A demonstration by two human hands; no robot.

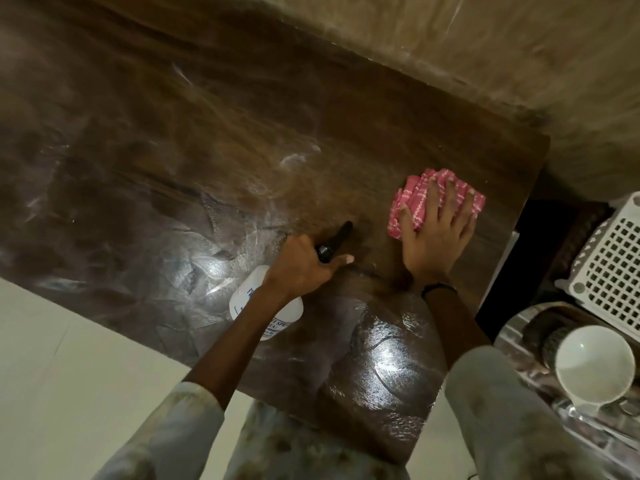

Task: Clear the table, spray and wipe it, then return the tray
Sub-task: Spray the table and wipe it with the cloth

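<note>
Wet wooden table point(214, 140); right hand point(437, 237) flat on pink cloth point(420, 197), left hand point(301, 265) beside it gripping spray bottle point(254, 301).

Pink folded cloth point(412, 199) flat on wet-streaked brown table point(173, 150); white spray bottle point(249, 306) tilted

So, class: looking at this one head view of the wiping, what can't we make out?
- Spray bottle label: print too small, partly behind the left hand and forearm.
- Cloth: its near part lies under the right hand.
- Table: left end cut off by the frame edge.
- Tray: cut off at the right edge, mostly hidden under the cup.
</note>
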